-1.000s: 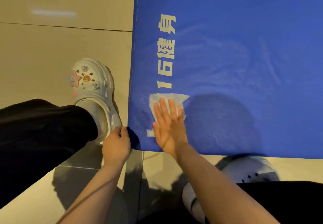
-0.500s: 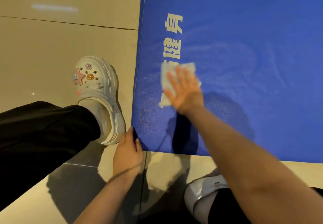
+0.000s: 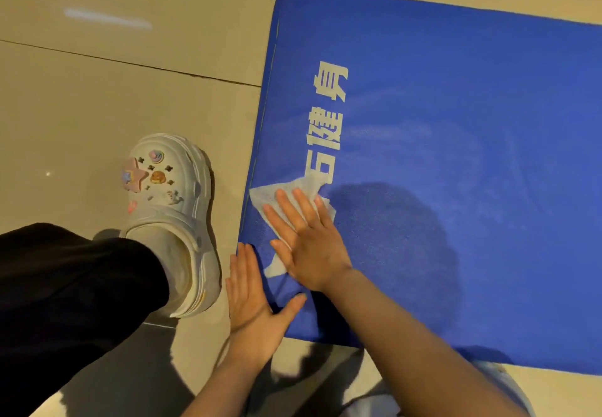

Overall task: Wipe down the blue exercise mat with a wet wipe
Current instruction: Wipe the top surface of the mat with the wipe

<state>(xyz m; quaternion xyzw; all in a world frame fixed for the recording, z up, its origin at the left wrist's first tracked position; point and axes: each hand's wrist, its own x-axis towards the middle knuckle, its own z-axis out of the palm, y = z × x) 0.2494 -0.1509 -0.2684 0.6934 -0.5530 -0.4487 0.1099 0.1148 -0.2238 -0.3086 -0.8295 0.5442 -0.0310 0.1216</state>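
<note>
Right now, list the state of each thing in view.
Mat: flat on the floor, damp streaks showing.
Wipe: spread on the mat, pressed under the right hand.
Right hand: flat, fingers straight.
Left hand: flat at the mat's corner.
Clog: worn, beside the mat.

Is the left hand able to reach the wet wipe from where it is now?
Probably yes. The left hand lies flat at the mat's near corner, close beside the wet wipe, but the right hand presses on most of it.
</note>
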